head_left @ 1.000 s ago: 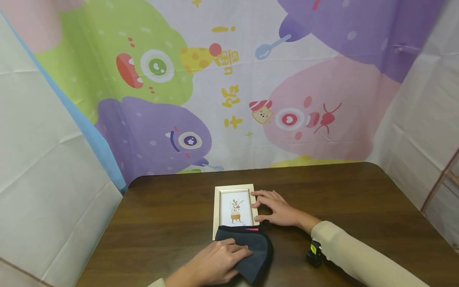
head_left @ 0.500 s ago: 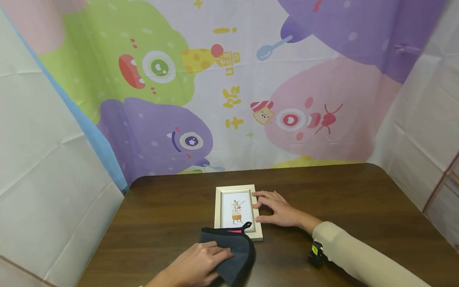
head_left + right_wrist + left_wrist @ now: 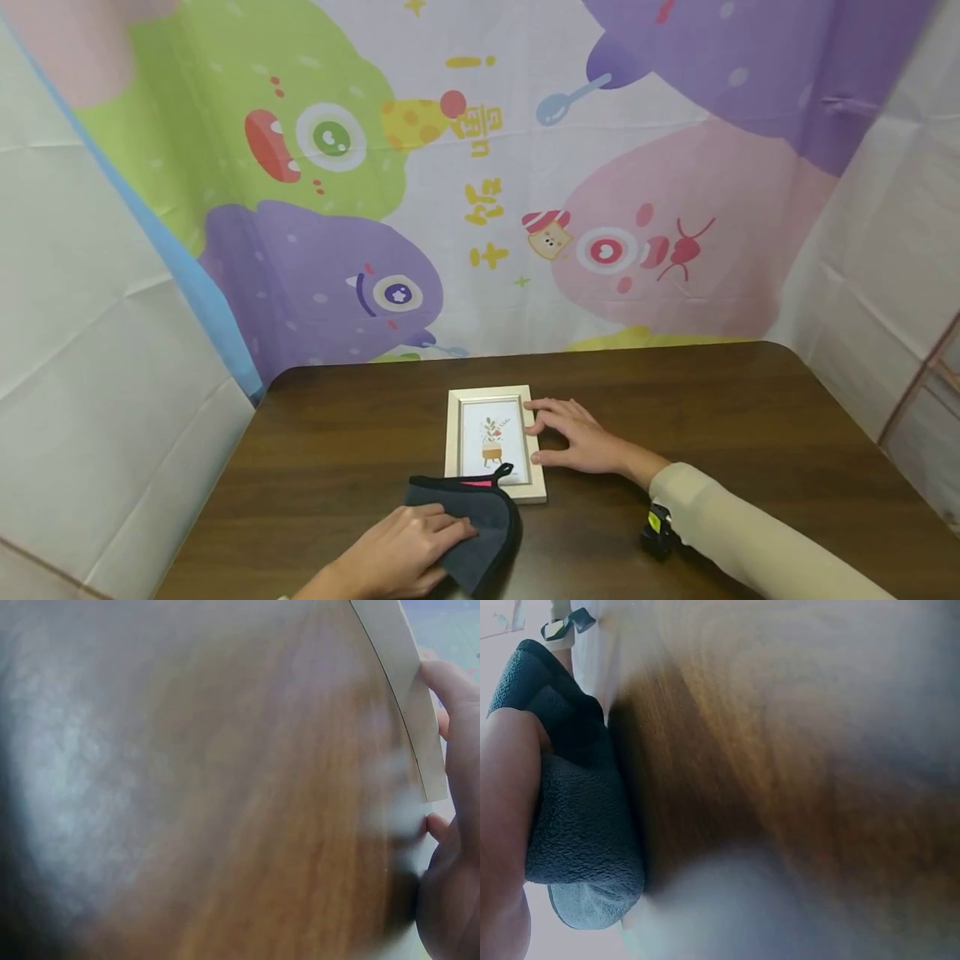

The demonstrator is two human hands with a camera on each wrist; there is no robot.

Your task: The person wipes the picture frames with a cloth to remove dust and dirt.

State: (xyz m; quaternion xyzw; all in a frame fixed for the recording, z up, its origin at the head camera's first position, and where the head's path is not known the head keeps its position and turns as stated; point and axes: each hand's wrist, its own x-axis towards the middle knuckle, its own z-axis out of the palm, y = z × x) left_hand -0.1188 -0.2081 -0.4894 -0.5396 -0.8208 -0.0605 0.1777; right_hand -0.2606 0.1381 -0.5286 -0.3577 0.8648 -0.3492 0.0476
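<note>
A picture frame (image 3: 537,479) with a cream border and a potted-plant print lies flat on the table, face up. My left hand (image 3: 408,542) grips a dark grey fleece cloth (image 3: 480,521) with black edging, a hanging loop and a strip of pink showing. The cloth overlaps the frame's lower left corner; in the left wrist view the cloth (image 3: 585,810) bunches under the fingers, close over the wood. With fingers spread, my right hand (image 3: 581,437) touches the frame's right border. The right wrist view shows fingertips at the side of the frame (image 3: 409,697).
The brown wooden table (image 3: 360,433) has rounded far corners. A cartoon-print curtain (image 3: 495,183) hangs behind it, and pale sheets (image 3: 97,333) close off both sides. On the right sleeve's cuff sits a small black wrist camera (image 3: 657,533).
My left hand has slid the cloth leftward across the frame's lower part, uncovering its lower right corner. The right hand and the frame have stayed in place.
</note>
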